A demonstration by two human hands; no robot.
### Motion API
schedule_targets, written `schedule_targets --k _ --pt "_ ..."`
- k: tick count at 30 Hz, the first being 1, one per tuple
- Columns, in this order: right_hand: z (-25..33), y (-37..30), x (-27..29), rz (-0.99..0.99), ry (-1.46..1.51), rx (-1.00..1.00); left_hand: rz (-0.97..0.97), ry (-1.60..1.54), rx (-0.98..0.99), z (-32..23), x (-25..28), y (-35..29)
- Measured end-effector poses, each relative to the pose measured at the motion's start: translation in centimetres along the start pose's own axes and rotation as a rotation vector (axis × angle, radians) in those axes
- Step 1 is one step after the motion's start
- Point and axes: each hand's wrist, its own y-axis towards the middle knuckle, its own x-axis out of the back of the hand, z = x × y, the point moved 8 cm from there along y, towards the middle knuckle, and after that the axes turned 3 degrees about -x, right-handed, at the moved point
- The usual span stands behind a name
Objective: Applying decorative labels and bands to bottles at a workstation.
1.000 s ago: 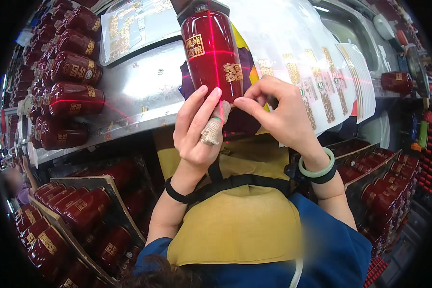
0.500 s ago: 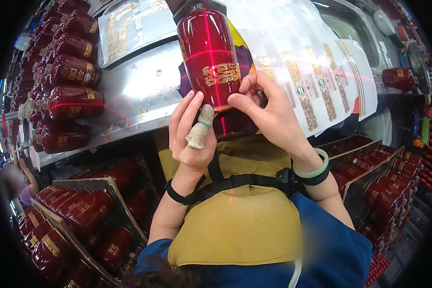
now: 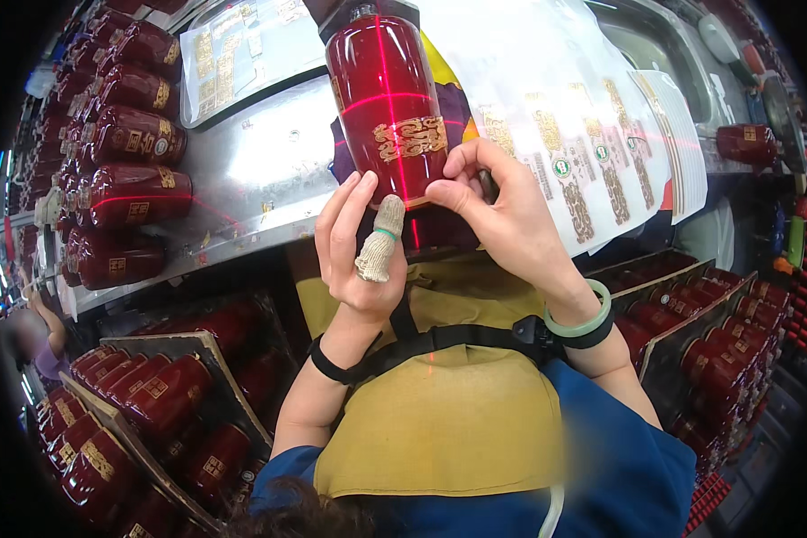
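Observation:
A glossy dark-red bottle (image 3: pixel 386 76) lies with its base toward me, its neck against a dark metal holder (image 3: pixel 339 16). Red light lines cross it, and a gold ornamental decal (image 3: pixel 410 137) sits near its base. My left hand (image 3: pixel 354 242) grips the base's left edge: two fingers are straight along the side, and the thumb, in a knitted finger cover (image 3: pixel 382 247), presses the bottom rim. At the right edge my right hand (image 3: pixel 498 197) has thumb and forefinger curled close together; anything between them is hidden. A thin gold line (image 3: pixel 419 203) shows along the rim between the thumbs.
Translucent sheets of gold decals (image 3: pixel 556 134) lie to the right, beside a metal sink (image 3: pixel 646 40). Another decal sheet (image 3: pixel 233 63) is at the upper left. Several red bottles (image 3: pixel 139 134) line the left, and crates of bottles (image 3: pixel 152 386) flank me. A person (image 3: pixel 45 336) stands far left.
The bottle has shifted very slightly left and its gold decal sits a little further left. My left thumb has edged a little to the right; my right hand has hardly moved.

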Motion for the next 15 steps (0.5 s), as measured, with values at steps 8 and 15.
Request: schedule_targets --k 8,15 --pt "-0.2 -0.07 -0.09 0.026 -0.023 -0.024 -0.014 0.007 0.009 0.0 -0.2 -0.2" --pt "-0.22 -0.01 -0.14 0.041 0.004 -0.033 -0.036 0.059 -0.003 -0.08 -0.53 -0.77"
